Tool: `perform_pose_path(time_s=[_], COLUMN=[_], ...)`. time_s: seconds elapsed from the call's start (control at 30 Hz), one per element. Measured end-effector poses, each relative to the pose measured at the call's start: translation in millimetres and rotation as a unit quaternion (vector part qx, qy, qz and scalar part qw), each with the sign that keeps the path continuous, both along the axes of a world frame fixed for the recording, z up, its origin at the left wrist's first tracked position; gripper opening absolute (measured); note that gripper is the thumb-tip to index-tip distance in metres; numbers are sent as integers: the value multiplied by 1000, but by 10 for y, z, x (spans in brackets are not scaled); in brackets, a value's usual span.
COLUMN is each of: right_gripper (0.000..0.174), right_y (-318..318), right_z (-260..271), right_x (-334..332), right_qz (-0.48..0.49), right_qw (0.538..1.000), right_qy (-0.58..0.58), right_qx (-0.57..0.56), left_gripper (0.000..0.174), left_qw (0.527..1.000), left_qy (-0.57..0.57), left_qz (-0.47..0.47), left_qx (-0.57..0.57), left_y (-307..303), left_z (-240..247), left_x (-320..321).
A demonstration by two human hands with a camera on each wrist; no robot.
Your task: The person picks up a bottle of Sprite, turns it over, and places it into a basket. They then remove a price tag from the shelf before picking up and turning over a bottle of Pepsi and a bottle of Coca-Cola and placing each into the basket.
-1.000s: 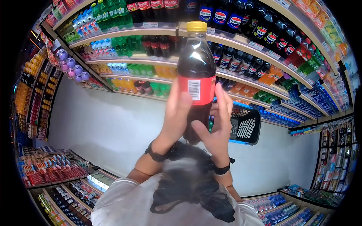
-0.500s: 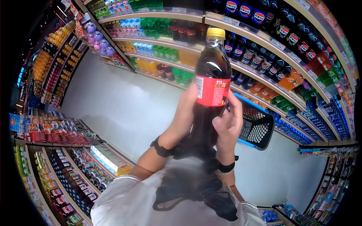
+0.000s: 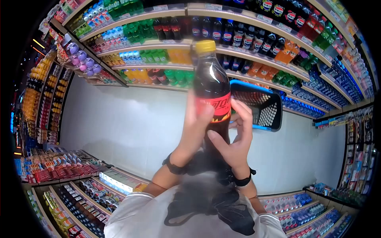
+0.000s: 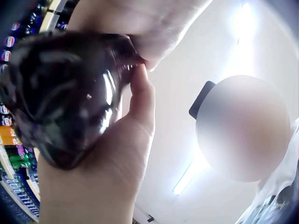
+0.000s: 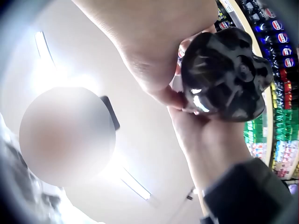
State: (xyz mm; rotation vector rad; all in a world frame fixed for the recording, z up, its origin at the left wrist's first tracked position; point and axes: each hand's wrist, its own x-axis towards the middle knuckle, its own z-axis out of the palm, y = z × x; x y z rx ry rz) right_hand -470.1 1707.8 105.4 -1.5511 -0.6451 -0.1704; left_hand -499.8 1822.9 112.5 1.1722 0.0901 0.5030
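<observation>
A dark cola bottle (image 3: 213,81) with a yellow cap and red label stands roughly upright between both hands. The left hand (image 3: 193,131) grips its left side, thumb across the label. On the other side the right hand (image 3: 237,139) holds it, thumb against the lower body and fingers by the label's right edge. Both wrist views show the dark bottle base (image 4: 60,98) (image 5: 226,74) from below; in the left wrist view the left hand (image 4: 135,25) is at the top, as is the right hand (image 5: 154,42) in the right wrist view.
A black shopping basket (image 3: 268,110) with a blue rim sits on the floor (image 3: 131,115) beyond the right hand. Shelves (image 3: 254,57) of bottled drinks curve along the far side. More stocked shelves stand at the left, right and near side.
The bottle has turned between the hands: the barcode side has moved out of view and the label's front lettering shows. Shelves and basket have shifted in view as the head moved.
</observation>
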Motion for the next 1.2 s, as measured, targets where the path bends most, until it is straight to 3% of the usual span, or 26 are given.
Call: perform_pose_path(time_s=[0.07,0.13,0.2,0.3,0.4,0.47,0.57,0.67,0.77,0.87,0.97,1.07,1.17,1.2], right_gripper=[64,60,56,55,62,67,70,73,72,67,62,59,58,59], right_y=[-50,-185,-228,-201,-330,-465,-735,-1131,-1455,-1751,-1968,-2101,-2153,-2159], right_z=[-2,-111,-254,-322,-392,-374,-440,-413,-587,-691,-680,-655,-632,-604], right_x=[-195,-222,-169,-149,-144,-86,170,629,1046,1429,1719,1921,2045,2072], right_qz=[-9,21,55,59,106,127,125,144,118,132,155,171,172,168], right_qw=[999,997,995,981,964,953,940,931,925,909,880,886,899,903], right_qy=[5,54,87,164,228,263,292,318,336,372,431,419,389,381], right_qx=[-48,-47,-17,82,87,82,127,109,131,135,128,103,101,107], left_gripper=[48,46,44,62,48,44,40,36,33,33,44,62,70,65], left_qw=[995,990,990,994,993,992,988,981,975,964,966,979,981,982], left_qy=[59,78,88,97,118,126,127,161,213,254,242,201,192,188], left_qz=[-9,-14,2,38,7,8,-1,-57,-58,-76,-72,-33,-18,0], left_qx=[-85,-120,-114,13,-21,-28,93,89,-21,-6,-58,-28,-20,-17], left_y=[-69,-114,-152,-245,-322,-465,-632,-933,-1368,-1664,-1939,-2113,-2187,-2232], left_z=[-75,-196,-284,-332,-333,-279,-403,-395,-506,-609,-592,-578,-539,-503], left_x=[-141,-222,-286,-337,-356,-239,59,490,909,1194,1396,1553,1664,1698])
